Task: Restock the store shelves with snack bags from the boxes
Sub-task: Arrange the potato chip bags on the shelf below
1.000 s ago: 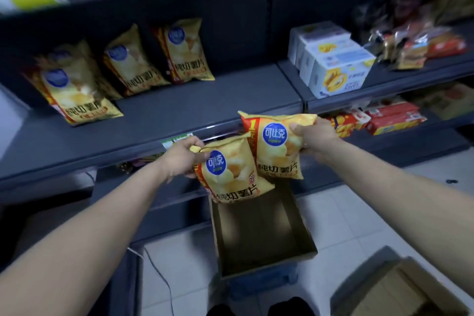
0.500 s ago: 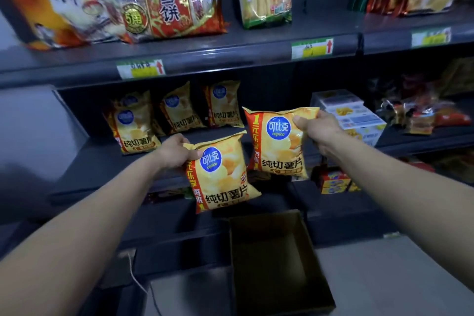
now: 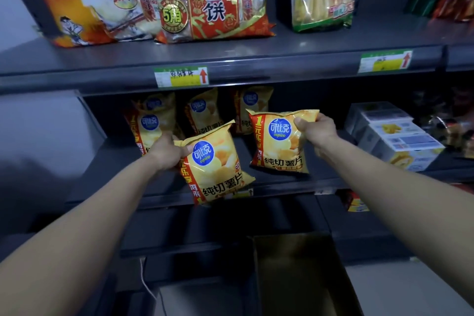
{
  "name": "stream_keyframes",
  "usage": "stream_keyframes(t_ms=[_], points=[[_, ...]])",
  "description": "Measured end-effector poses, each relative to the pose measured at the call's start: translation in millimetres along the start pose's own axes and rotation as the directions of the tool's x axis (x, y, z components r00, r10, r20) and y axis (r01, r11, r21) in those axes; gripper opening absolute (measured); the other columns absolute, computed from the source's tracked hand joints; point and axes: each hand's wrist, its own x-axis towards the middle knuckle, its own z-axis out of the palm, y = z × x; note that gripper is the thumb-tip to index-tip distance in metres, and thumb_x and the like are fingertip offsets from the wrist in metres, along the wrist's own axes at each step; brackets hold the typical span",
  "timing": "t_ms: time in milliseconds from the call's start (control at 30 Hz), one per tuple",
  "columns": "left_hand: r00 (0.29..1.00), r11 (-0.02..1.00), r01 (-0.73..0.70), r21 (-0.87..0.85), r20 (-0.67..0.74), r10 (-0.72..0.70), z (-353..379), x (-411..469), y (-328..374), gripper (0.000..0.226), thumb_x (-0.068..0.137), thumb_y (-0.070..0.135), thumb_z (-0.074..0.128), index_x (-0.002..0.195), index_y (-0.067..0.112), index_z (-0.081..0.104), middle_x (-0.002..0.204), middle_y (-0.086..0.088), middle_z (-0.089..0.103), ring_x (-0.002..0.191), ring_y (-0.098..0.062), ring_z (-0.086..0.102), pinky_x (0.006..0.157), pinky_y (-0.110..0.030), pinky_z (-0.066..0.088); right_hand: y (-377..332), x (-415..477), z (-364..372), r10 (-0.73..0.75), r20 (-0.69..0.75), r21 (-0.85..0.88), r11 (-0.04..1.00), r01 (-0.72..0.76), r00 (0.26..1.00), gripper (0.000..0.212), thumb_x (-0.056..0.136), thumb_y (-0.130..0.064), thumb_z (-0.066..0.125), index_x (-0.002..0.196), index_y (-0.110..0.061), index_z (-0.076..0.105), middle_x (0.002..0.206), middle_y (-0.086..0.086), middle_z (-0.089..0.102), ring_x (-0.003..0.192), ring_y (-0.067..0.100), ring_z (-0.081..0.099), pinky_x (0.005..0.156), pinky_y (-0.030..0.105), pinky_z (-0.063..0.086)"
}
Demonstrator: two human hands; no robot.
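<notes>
The restock looks partway done. A few shelved chip bags [image 3: 202, 110] already lean against the back of the middle shelf [image 3: 102, 179], with bare dark shelf in front of them, while two more are in the air. The left hand [image 3: 166, 154] grips the left chip bag [image 3: 218, 169] by its upper corner, fingers curled round the crimped edge, so the bag hangs tilted just in front of the shelf lip. The right hand [image 3: 316, 131] pinches the right chip bag [image 3: 279, 141] at its top corner and holds it upright over the shelf, ahead of the standing row. Neither bag is set down yet. The cardboard box [image 3: 302, 277] below shows only its plain brown inside (its near end runs out of view), so it is probably close to spent.

The bags are glossy yellow film with a red side strip and a round blue logo, air-puffed like small pillows, likely light and easy to crush. The shelf is dark, matte and flat. The white cartons [image 3: 400, 141] to the right are rigid and square-edged
</notes>
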Motion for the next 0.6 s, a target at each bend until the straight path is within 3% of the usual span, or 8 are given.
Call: stream_keyframes(t_ms=[267,400,467,533,600], points=[[0.999,0.998,0.047,-0.042,-0.005,-0.047,-20,48,-22,0.043,0.086,0.025,0.067,0.118,0.013,0.041,0.115,-0.017,0.061,0.101,-0.032,0.063,0.090,-0.050,0.052,-3,58,60,-0.014,-0.030,-0.069,0.998,0.012,0.999,0.031,0.083,-0.014,0.070,0.111,-0.003,0.063,0.105,0.014,0.069,0.091,0.028,0.068,0.085,0.042,0.057],[0.998,0.999,0.033,-0.024,-0.047,-0.035,-16,67,-21,0.046,0.086,0.026,0.067,0.120,0.008,0.043,0.118,-0.017,0.060,0.104,-0.033,0.061,0.088,-0.049,0.053,1,84,65,0.030,-0.087,-0.126,0.991,-0.041,0.996,0.042,0.079,-0.017,0.074,0.115,0.001,0.062,0.108,0.011,0.068,0.092,0.023,0.065,0.078,0.033,0.056],[0.999,0.999,0.034,-0.017,-0.034,-0.034,-10,76,-16,0.041,0.087,0.025,0.066,0.116,0.006,0.044,0.118,-0.020,0.060,0.103,-0.033,0.061,0.079,-0.044,0.055,1,95,64,0.033,-0.079,-0.188,0.981,-0.047,0.996,0.041,0.085,-0.020,0.067,0.120,-0.001,0.058,0.116,0.010,0.065,0.097,0.021,0.062,0.070,0.023,0.052],[1.000,1.000,0.026,-0.015,-0.016,-0.026,-3,85,-11,0.030,0.088,0.022,0.065,0.105,0.007,0.045,0.114,-0.023,0.060,0.097,-0.033,0.061,0.069,-0.042,0.054,-2,102,63,0.015,-0.053,-0.250,0.968,-0.028,0.998,0.033,0.091,-0.029,0.060,0.117,-0.008,0.058,0.107,0.003,0.062,0.097,0.017,0.059,0.064,0.014,0.049],[1.000,1.000,0.013,0.001,-0.003,-0.013,1,92,-6,0.026,0.088,0.022,0.064,0.099,0.008,0.045,0.112,-0.026,0.061,0.096,-0.035,0.062,0.075,-0.047,0.054,-4,110,60,0.003,-0.051,-0.306,0.952,-0.018,0.999,0.037,0.091,-0.033,0.058,0.116,-0.005,0.060,0.105,0.002,0.062,0.101,0.018,0.062,0.076,0.024,0.053]])
